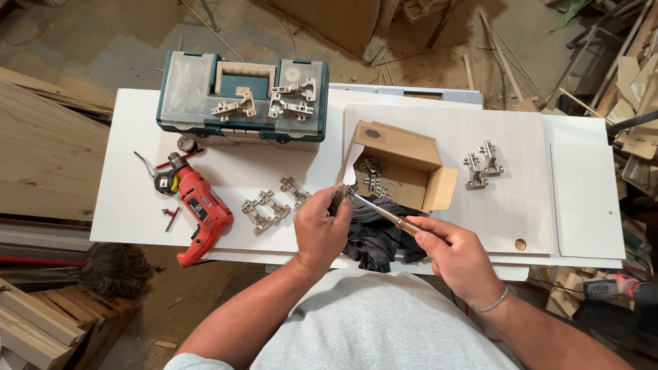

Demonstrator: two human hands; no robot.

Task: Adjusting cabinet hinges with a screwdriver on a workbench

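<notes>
My left hand (321, 229) grips a small metal cabinet hinge (339, 197) above the near edge of the white board (226, 175). My right hand (456, 257) holds a screwdriver (384, 214) by its wooden handle, and the shaft's tip meets the hinge. A dark crumpled cloth (373, 236) lies under both hands. Just behind them an open cardboard box (404, 164) holds several more hinges.
A red electric drill (199, 209) lies at the left. Loose hinges (267, 209) lie beside it, and others (483, 164) sit at the right. A teal toolbox (240, 96) with hinges on its lid stands at the back. Wood offcuts surround the table.
</notes>
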